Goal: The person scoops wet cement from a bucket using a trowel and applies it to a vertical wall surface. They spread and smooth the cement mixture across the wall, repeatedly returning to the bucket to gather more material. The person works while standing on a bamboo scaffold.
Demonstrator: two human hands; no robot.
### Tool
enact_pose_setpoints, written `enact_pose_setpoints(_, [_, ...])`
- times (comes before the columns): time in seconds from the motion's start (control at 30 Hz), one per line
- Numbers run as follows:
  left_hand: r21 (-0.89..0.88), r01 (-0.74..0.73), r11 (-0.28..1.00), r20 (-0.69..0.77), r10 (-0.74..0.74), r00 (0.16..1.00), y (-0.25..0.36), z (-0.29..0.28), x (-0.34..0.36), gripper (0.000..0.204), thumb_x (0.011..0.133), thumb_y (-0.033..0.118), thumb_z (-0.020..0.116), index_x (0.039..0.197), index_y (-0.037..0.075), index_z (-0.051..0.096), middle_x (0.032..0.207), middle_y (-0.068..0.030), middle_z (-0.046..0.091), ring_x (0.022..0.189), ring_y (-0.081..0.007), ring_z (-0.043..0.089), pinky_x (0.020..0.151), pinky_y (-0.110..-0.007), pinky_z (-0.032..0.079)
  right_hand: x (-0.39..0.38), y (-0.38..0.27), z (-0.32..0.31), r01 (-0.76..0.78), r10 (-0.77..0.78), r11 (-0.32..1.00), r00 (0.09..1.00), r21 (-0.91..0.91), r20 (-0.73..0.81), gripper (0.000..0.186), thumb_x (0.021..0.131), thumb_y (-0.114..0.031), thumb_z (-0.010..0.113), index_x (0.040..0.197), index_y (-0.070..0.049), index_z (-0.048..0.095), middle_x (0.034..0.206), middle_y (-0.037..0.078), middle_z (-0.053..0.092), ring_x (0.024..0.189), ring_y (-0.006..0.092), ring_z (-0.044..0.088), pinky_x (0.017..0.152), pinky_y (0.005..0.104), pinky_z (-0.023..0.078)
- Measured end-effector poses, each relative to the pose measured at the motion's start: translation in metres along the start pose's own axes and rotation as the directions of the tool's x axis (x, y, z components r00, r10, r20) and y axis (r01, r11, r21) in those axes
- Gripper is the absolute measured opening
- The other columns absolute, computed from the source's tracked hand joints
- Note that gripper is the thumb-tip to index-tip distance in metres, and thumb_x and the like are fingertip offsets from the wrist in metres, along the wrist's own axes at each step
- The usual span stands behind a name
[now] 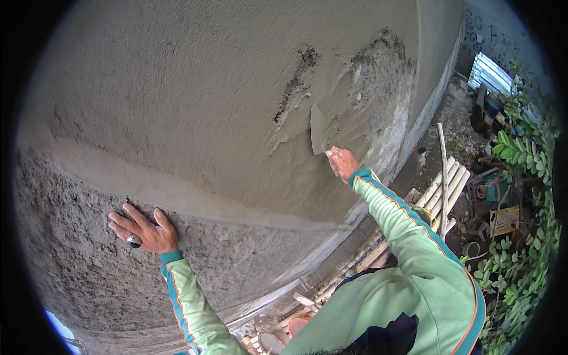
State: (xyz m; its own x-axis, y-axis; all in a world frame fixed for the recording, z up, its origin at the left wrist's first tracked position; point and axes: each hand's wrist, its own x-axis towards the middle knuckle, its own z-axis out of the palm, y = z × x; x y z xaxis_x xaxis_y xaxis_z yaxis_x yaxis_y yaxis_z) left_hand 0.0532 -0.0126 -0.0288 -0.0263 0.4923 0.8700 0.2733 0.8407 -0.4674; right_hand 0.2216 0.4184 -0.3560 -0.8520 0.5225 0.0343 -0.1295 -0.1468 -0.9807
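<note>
My right hand (342,163) is closed around the handle of a pointed trowel (319,130). The trowel's blade lies against wet grey mortar on the wall (225,106), its tip toward the top. Just above and beside the blade are two rough, uncovered patches, a narrow one (297,83) and a wider one (383,71). My left hand (144,228), with a dark-stoned ring on one finger, rests with fingers spread on the rough, unsmoothed lower strip (77,236) of the wall. A slightly raised smooth band (148,183) runs between that strip and the smoother plaster.
Bamboo poles (447,186) form a platform below me on the right, with one thin pole (442,171) standing up. Round containers (272,342) sit near the wall's foot. Leafy plants (523,278) and scattered clutter line the right side, near a corrugated sheet (490,74).
</note>
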Motion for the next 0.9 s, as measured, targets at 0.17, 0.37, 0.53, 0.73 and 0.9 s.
enact_pose_setpoints(0.17, [0.007, -0.014, 1.0, -0.008, 0.014, 1.0, -0.003, 0.003, -0.005, 0.075, 0.102, 0.061, 0.039, 0.163, 0.017, 0.034, 0.172, -0.0187, 0.017, 0.155, -0.0479, 0.016, 0.122, -0.065, 0.018, -0.013, 0.014, 0.052, -0.014, 0.014, 1.0, 0.996, 0.005, -0.087, 0.044, 0.105, -0.045, 0.055, 0.083, -0.007, 0.055, 0.06, 0.003, 0.051, 0.052, 0.0159, 0.047, 0.052, 0.0361, 0.04])
enact_pose_setpoints(0.37, [-0.017, -0.031, 0.999, -0.008, 0.031, 0.999, -0.004, 0.007, -0.002, 0.075, 0.102, 0.061, 0.041, 0.163, 0.018, 0.035, 0.172, -0.0178, 0.015, 0.155, -0.0466, 0.016, 0.123, -0.064, 0.016, -0.048, 0.041, 0.08, 0.129, -0.104, 0.855, 0.992, -0.502, 0.078, 0.047, 0.102, -0.05, 0.053, 0.09, -0.005, 0.06, 0.07, 0.019, 0.063, 0.07, 0.0437, 0.06, 0.068, 0.0517, 0.047])
enact_pose_setpoints(0.53, [-0.04, -0.056, 0.998, -0.042, 0.055, 0.998, 0.004, 0.006, 0.01, 0.073, 0.105, 0.06, 0.039, 0.163, 0.017, 0.034, 0.172, -0.0185, 0.014, 0.156, -0.0458, 0.015, 0.123, -0.063, 0.019, -0.121, 0.071, 0.017, -0.16, 0.206, 0.789, 0.978, -0.593, 0.01, 0.05, 0.1, -0.055, 0.054, 0.099, -0.006, 0.063, 0.086, 0.024, 0.068, 0.087, 0.0457, 0.065, 0.079, 0.0546, 0.048])
enact_pose_setpoints(0.73, [-0.01, 0.026, 1.0, 0.047, -0.026, 0.999, 0.011, 0.013, -0.009, 0.083, 0.103, 0.07, 0.033, 0.164, 0.013, 0.031, 0.172, -0.0199, 0.015, 0.156, -0.046, 0.013, 0.124, -0.06, 0.018, -0.272, 0.214, -0.125, -0.69, 0.448, 0.578, 0.714, -0.436, -0.538, 0.052, 0.101, -0.051, 0.056, 0.11, 0.0, 0.062, 0.102, 0.033, 0.067, 0.102, 0.0538, 0.063, 0.087, 0.0575, 0.049])
enact_pose_setpoints(0.9, [-0.019, 0.094, 0.995, 0.12, -0.091, 0.989, 0.01, 0.008, -0.011, 0.102, 0.096, 0.083, 0.027, 0.165, 0.008, 0.025, 0.17, -0.0276, 0.012, 0.158, -0.0443, 0.005, 0.126, -0.058, 0.01, -0.397, 0.296, -0.226, -0.92, 0.623, 0.109, 0.358, -0.376, -0.695, 0.056, 0.1, -0.048, 0.057, 0.132, -0.002, 0.054, 0.116, 0.031, 0.069, 0.111, 0.0492, 0.065, 0.095, 0.0574, 0.051])
